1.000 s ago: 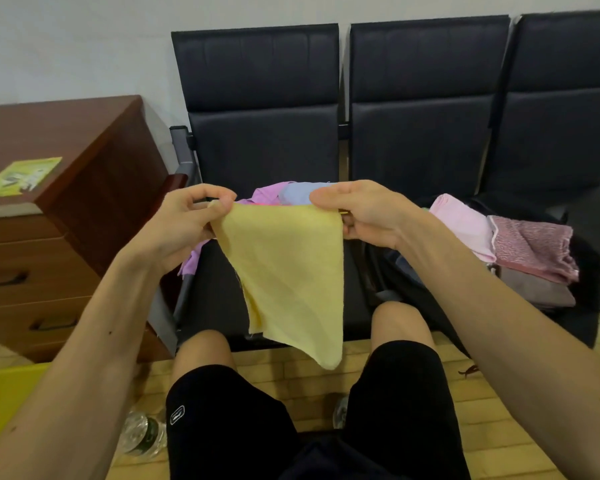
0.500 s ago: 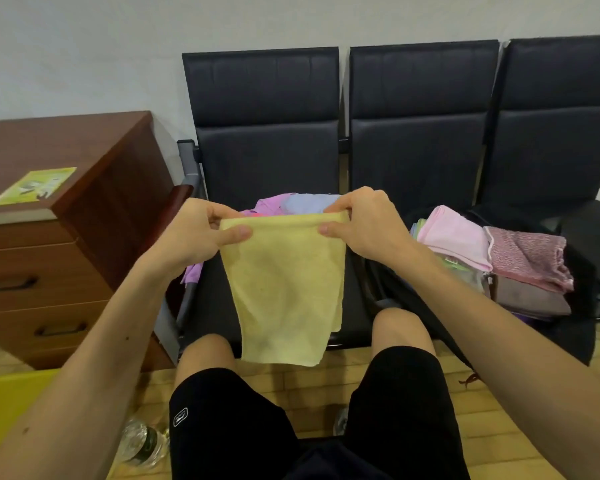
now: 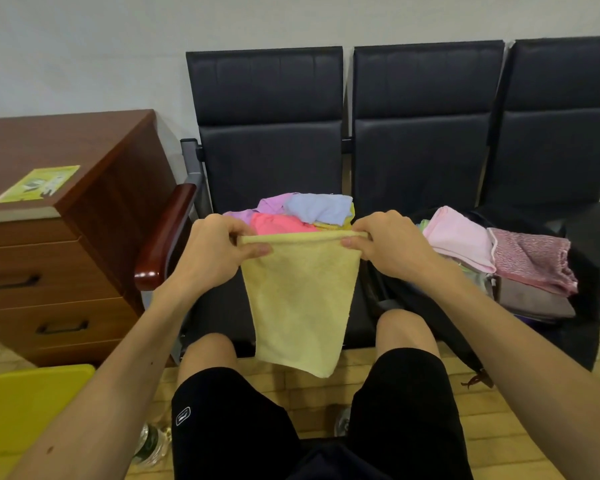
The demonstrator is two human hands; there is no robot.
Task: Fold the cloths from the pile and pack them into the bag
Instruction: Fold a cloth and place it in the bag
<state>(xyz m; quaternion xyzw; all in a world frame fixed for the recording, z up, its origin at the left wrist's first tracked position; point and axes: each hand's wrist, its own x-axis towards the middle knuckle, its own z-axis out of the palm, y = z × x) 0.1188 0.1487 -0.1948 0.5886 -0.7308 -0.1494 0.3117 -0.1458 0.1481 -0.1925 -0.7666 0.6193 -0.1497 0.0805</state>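
A row of three dark seats fills the upper centre and right of the frame, their backs against a pale wall. At the left edge stands a brown drawer cabinet, close beside the left seat's armrest, with a green leaflet on its top. Low at the left edge lies a yellow panel. A dark bag sits open on the middle and right seats, right of centre, with folded cloths stacked in it: pink, a mottled rose one, a grey-brown one beneath. The pile of cloths, pink, lilac and pale blue, lies on the left seat at centre, just behind the hands.

The yellow cloth hangs in mid-frame between the knees, its top edge drawn level and taut, its lower corner over the wooden floor. The left hand pinches the top left corner; the right hand pinches the top right corner. The front of the left seat below the cloth is bare. A bottle lies on the floor at lower left.
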